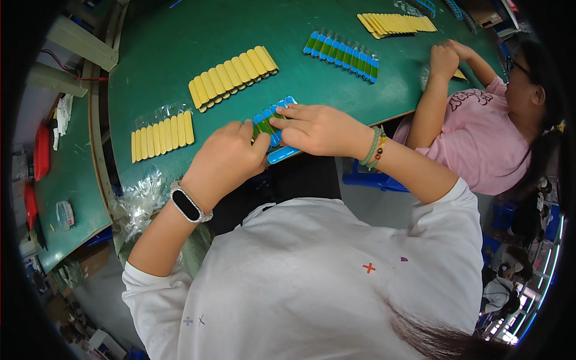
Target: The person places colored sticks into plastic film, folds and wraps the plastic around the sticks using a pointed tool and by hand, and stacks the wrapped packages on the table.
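Note:
At the near edge of the green table, both my hands are on a row of slim blue-and-green strips [262, 124] with rounded ends, like nail files. My left hand [225, 153] grips the row's left end with bent fingers. Over its right part, my right hand [327, 129] presses with fingers and thumb, covering several strips. One loose blue strip [283, 154] lies below the hands along the table edge. Beyond them sits a fanned row of yellow strips [231, 77] with dark undersides. Left of my left hand lies a shorter yellow row [162, 137] with clear film.
Crumpled clear plastic [143, 195] hangs at the table's left corner. A filmed blue-and-green row [342, 55] and more yellow strips [396, 25] lie farther right on the table [156, 48]. A co-worker in pink [474, 132] sits at the right, hands together over the table.

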### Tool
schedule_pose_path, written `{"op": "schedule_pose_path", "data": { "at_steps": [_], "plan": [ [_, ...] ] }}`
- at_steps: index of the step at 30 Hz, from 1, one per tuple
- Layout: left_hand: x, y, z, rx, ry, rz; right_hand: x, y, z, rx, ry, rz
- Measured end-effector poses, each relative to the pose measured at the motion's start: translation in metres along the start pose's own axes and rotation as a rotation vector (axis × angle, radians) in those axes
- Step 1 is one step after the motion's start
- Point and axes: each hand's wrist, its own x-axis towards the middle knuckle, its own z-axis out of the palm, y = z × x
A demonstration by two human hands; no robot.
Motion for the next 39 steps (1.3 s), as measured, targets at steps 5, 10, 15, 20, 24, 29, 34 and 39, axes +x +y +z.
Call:
{"op": "schedule_pose_path", "data": {
  "at_steps": [5, 10, 15, 20, 24, 29, 34, 39],
  "plan": [
    [-0.003, 0.003, 0.017, 0.234, 0.036, 0.05, -0.008, 0.0, 0.009, 0.041, 0.11, -0.132],
    [-0.005, 0.008, 0.021, 0.301, 0.069, 0.076, -0.008, 0.001, 0.005, 0.125, 0.158, -0.201],
    [-0.007, 0.009, 0.018, 0.175, 0.033, -0.016, -0.009, -0.002, 0.002, 0.174, 0.14, -0.147],
    [-0.005, 0.01, -0.002, -0.057, 0.134, -0.131, -0.01, -0.006, -0.003, 0.228, 0.089, -0.079],
    [-0.008, 0.008, -0.006, -0.03, 0.133, -0.084, -0.005, -0.006, -0.016, 0.206, 0.091, -0.083],
    [-0.004, 0.009, -0.007, 0.015, 0.043, -0.127, -0.011, -0.006, -0.014, 0.24, 0.092, -0.023],
    [-0.005, 0.008, 0.0, -0.031, 0.069, -0.143, -0.002, 0.0, -0.015, 0.322, 0.114, 0.451],
    [-0.002, 0.016, -0.012, -0.123, 0.136, -0.175, 0.005, 0.029, -0.008, 0.743, -0.063, 0.84]
  ]
}}
